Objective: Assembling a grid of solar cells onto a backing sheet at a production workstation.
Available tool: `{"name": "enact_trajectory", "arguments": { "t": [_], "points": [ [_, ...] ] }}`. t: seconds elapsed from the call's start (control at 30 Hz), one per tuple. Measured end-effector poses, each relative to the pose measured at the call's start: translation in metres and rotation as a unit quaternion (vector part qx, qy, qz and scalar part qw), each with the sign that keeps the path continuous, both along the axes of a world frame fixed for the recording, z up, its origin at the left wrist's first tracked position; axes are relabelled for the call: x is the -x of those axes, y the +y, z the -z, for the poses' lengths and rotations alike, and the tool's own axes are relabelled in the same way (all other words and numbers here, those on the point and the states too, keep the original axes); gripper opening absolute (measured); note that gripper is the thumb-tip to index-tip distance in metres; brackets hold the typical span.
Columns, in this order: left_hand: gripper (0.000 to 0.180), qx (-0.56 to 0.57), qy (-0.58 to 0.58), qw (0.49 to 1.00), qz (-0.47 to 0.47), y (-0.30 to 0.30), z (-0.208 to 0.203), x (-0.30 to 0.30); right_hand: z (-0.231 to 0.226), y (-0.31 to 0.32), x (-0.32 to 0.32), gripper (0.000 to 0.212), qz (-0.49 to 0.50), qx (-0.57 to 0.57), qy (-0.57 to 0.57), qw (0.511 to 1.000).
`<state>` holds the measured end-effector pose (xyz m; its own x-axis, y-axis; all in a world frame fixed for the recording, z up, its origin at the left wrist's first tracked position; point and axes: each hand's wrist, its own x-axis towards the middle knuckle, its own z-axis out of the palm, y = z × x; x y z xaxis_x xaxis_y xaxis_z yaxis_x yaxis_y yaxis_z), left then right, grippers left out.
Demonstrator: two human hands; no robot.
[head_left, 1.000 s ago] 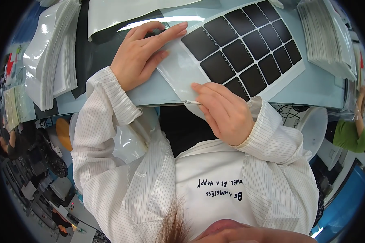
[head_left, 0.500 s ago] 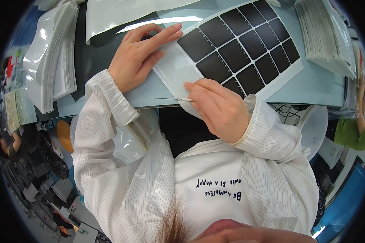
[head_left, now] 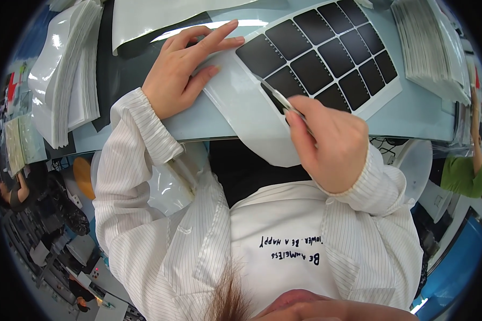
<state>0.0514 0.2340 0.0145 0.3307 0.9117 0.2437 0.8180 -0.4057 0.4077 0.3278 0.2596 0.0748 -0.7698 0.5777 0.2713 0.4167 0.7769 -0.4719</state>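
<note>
A white sheet (head_left: 233,99) carrying rows of black rounded squares (head_left: 307,75) lies slanted on the table, its near corner hanging over the front edge. My left hand (head_left: 179,69) is open at the sheet's upper left edge, fingers stretched out and resting there. Between the thumb and fingers of my right hand (head_left: 332,142) is a slim pointed metal tool, apparently tweezers (head_left: 277,95). Its tip points away to the left, at the left border of a black square in the row nearest the left edge. Part of the near squares is hidden behind my right hand.
Stacks of white sheets stand at left (head_left: 61,69) and right (head_left: 431,48). A dark mat (head_left: 123,80) and a pale glossy sheet (head_left: 160,18) lie at the back left. The table's front edge (head_left: 407,137) runs close before me. Other people appear at both sides.
My right hand has moved right, and the tool has swung from pointing left to pointing at the black squares. More of the sheet's hanging corner shows. My left hand has barely moved.
</note>
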Motion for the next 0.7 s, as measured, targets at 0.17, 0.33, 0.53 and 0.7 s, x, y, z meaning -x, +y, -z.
{"name": "enact_trajectory", "arguments": {
  "t": [0.17,0.33,0.53,0.7],
  "points": [
    [0.069,0.016,-0.013,1.000,-0.003,0.001,-0.004,-0.002,0.029,0.010,0.032,0.007,0.001,-0.037,-0.015,0.999],
    [0.068,0.017,-0.012,1.000,-0.005,0.002,-0.004,-0.003,0.042,0.013,0.042,0.006,0.012,-0.055,-0.032,0.998],
    [0.067,0.010,0.002,1.000,-0.001,0.000,-0.004,-0.002,0.044,0.013,0.045,0.007,0.006,-0.073,-0.049,0.996],
    [0.057,-0.008,0.041,0.999,-0.007,-0.001,-0.001,-0.003,0.048,0.011,0.046,0.008,0.003,-0.061,-0.044,0.997]
  ]
}}
